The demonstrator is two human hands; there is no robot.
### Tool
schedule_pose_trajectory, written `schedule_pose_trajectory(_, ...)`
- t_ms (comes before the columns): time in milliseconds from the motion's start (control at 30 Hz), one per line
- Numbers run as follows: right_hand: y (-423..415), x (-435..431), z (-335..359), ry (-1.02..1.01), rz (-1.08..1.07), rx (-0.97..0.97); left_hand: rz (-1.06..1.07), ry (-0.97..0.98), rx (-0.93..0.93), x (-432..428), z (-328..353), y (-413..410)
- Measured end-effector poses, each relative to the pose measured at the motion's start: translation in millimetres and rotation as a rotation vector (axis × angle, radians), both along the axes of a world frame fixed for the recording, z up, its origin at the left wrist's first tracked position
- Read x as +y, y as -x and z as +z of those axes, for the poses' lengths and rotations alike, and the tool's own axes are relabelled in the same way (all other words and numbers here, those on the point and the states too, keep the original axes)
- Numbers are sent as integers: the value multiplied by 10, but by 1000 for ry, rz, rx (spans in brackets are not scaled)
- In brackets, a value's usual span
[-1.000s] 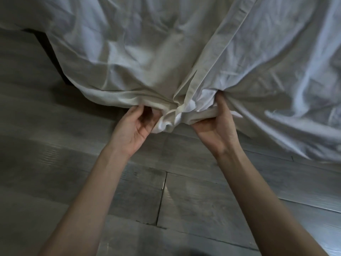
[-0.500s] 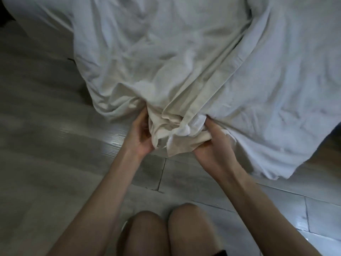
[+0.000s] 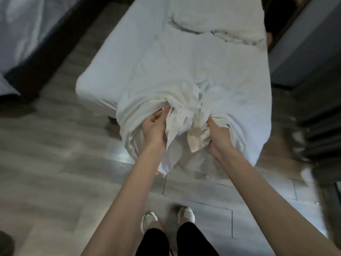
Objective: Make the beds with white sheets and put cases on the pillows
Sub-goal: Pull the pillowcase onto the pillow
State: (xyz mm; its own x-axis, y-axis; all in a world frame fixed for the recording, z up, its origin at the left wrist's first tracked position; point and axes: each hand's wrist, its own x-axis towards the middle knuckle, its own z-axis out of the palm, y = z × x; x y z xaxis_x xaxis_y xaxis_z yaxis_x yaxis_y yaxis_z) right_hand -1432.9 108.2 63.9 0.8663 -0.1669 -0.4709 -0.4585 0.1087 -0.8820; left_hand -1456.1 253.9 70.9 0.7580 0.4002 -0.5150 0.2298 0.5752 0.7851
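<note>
A white sheet [image 3: 230, 100] lies crumpled over the foot of a narrow bed [image 3: 147, 58] with a white mattress cover. Its gathered end hangs down toward the floor in front of me. My left hand [image 3: 154, 126] grips a bunch of the sheet on the left side of the gather. On the right side my right hand [image 3: 218, 134] grips another bunch, with its fingers buried in the cloth. A rumpled white pillow or bedding heap [image 3: 217, 24] lies at the head of the bed.
A second bed with white bedding on a dark frame [image 3: 27, 43] stands at the left across a strip of grey wood floor [image 3: 64, 172]. Dark furniture [image 3: 313, 108] is close on the right. My feet in light shoes [image 3: 168, 218] stand at the bed's foot.
The view has pulled back and up from a close crouch to standing at the bed's foot. Both hands keep hold of the gathered sheet, now lifted higher against the mattress end.
</note>
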Motion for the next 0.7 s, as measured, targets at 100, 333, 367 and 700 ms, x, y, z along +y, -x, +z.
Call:
schedule_pose_trajectory(100, -257, -5, 400, 128, 8, 12, -17, 97, -69, 29, 457, -293)
schedule_pose_trajectory(333, -999, 83, 1024, 170, 1, -73, -31, -109, -29, 10, 1065, -1153)
schedule_pose_trajectory(367, -1150, 81, 1095, 173, 12, -93, -45, -150, -31, 2, 1134, -1311)
schedule_pose_trajectory(700, -3516, -79, 1850, 162, 16, -255, -62, -409, -135, -201, 1715, -3679)
